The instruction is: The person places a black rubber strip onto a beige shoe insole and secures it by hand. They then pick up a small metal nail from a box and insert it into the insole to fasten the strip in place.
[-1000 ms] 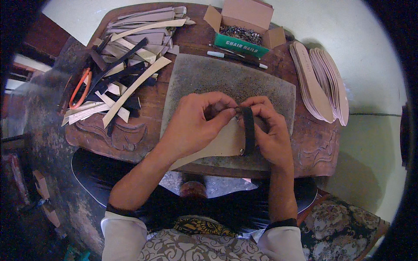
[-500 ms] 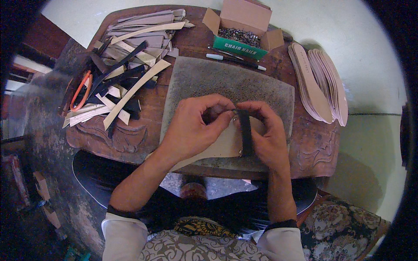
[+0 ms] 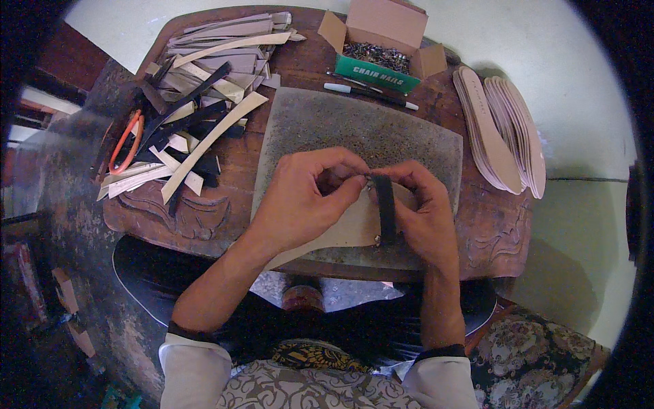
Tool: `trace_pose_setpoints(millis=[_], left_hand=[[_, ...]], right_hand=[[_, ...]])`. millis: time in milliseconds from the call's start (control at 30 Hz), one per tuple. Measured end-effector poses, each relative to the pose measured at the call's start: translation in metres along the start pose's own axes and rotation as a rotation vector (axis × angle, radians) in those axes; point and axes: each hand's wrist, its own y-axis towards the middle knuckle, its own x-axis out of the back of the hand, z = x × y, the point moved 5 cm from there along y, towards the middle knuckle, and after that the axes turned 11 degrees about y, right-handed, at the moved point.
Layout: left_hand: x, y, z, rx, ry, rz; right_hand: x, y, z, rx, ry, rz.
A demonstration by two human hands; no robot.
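Note:
A beige shoe sole (image 3: 334,233) lies on the grey mat, partly under my hands. Across it runs a short black strap (image 3: 387,215), with a shiny nail (image 3: 377,240) at its near end. My left hand (image 3: 300,198) is closed in a pinch beside the strap's far end, where small shiny bits show. What its fingertips hold is too small to make out. From the other side, my right hand (image 3: 426,211) grips the strap's far end between thumb and fingers. The fingertips of both hands meet there.
The grey mat (image 3: 327,116) covers the middle of a carved wooden table (image 3: 238,153). At the back stands an open green box of nails (image 3: 378,65), with pens (image 3: 371,95) before it. Strips (image 3: 225,51) and orange-handled scissors (image 3: 128,146) lie left; stacked soles (image 3: 487,129) lie right.
My right hand has shifted slightly to the right, and the strap's far end looks a little more bowed. My left hand stays nearly still in its pinch.

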Motion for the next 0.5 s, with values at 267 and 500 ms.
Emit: trace_pose_setpoints(millis=[267,500], left_hand=[[0.0026,-0.0013,-0.0081,0.023,0.082,-0.024],[0.0013,-0.0006,-0.0063,-0.007,0.103,-0.023]], right_hand=[[0.0008,-0.0001,0.0002,-0.076,-0.010,-0.008],[-0.0004,0.0023,-0.0003,0.011,-0.006,-0.017]])
